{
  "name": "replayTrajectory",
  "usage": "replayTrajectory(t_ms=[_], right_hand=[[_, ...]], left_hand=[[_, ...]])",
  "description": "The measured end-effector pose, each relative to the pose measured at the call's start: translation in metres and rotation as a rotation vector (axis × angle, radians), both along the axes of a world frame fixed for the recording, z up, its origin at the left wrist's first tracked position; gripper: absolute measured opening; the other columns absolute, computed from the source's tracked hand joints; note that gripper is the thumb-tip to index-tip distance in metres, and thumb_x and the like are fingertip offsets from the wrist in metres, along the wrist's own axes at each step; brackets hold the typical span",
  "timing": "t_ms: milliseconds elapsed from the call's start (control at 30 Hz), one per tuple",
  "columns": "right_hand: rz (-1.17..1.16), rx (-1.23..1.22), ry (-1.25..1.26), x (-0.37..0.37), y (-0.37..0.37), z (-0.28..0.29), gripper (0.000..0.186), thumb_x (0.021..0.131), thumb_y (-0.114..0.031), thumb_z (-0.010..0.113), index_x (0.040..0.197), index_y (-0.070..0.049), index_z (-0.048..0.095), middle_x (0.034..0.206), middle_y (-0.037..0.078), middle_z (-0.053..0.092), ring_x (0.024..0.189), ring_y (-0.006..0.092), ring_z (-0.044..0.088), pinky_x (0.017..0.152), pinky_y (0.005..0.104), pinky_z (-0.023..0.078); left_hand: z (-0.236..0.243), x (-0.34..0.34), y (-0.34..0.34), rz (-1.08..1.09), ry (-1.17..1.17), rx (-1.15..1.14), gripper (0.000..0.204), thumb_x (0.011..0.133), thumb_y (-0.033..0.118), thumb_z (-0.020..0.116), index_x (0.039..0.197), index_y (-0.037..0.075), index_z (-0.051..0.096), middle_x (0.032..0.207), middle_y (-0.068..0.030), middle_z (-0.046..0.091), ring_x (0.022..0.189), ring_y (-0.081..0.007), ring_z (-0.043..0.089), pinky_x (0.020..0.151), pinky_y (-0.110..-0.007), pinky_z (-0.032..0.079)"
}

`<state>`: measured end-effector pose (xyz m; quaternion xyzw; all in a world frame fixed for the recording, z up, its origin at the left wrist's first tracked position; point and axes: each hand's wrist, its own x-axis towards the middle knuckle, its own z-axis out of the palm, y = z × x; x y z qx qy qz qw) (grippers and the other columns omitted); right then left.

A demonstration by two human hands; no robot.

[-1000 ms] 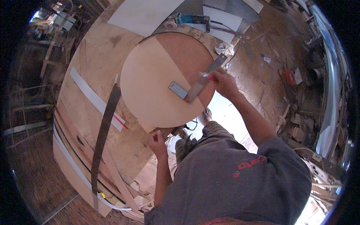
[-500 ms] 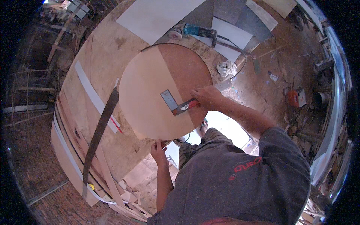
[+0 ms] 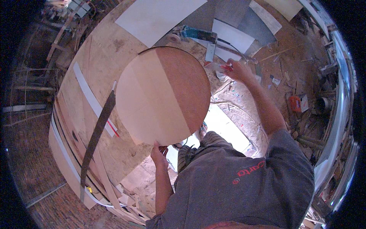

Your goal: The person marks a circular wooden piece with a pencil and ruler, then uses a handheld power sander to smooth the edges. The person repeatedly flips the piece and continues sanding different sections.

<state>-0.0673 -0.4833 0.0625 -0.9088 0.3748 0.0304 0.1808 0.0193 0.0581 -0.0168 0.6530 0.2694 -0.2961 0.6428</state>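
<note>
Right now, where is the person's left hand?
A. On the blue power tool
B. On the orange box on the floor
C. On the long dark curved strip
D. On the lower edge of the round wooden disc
D: the left hand grips the lower edge of the round wooden disc, while the right hand is raised off to the disc's right side.

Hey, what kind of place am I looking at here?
Probably a woodworking shop: a round wooden panel lies on a plywood bench, a power tool sits beyond it, and offcuts and scraps litter the floor.
</note>
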Motion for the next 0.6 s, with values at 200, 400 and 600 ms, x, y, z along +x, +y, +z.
replayTrajectory(t_ms=[200,400,600], right_hand=[[0.134,-0.001,0.039,0.039,-0.047,-0.018,0.056,0.082,-0.046,0.086,0.125,-0.014,0.068,0.109,0.018,0.077,0.106,0.042,0.073,0.086,0.0532,0.058],[-0.01,-0.009,-0.265,0.028,-0.002,-0.014,0.051,0.089,-0.049,0.08,0.124,-0.012,0.075,0.112,0.019,0.075,0.1,0.0385,0.073,0.082,0.0506,0.057],[-0.407,0.506,-0.399,-0.035,0.157,-0.066,0.05,0.093,-0.054,0.077,0.115,-0.008,0.076,0.083,0.011,0.074,0.081,0.0204,0.072,0.072,0.0413,0.056]], left_hand=[[-0.018,0.005,0.01,0.069,0.026,-0.158,0.05,0.103,0.052,0.066,0.119,0.004,0.065,0.102,-0.0095,0.07,0.096,-0.0251,0.069,0.086,-0.041,0.056],[-0.005,0.012,0.004,0.161,0.089,-0.184,0.068,0.099,0.058,0.068,0.131,0.0,0.056,0.126,-0.0169,0.06,0.113,-0.0308,0.064,0.099,-0.049,0.058],[0.003,0.017,-0.014,0.409,0.216,-0.299,0.081,0.098,0.064,0.065,0.141,-0.002,0.045,0.134,-0.0255,0.053,0.122,-0.0397,0.059,0.105,-0.059,0.056]])
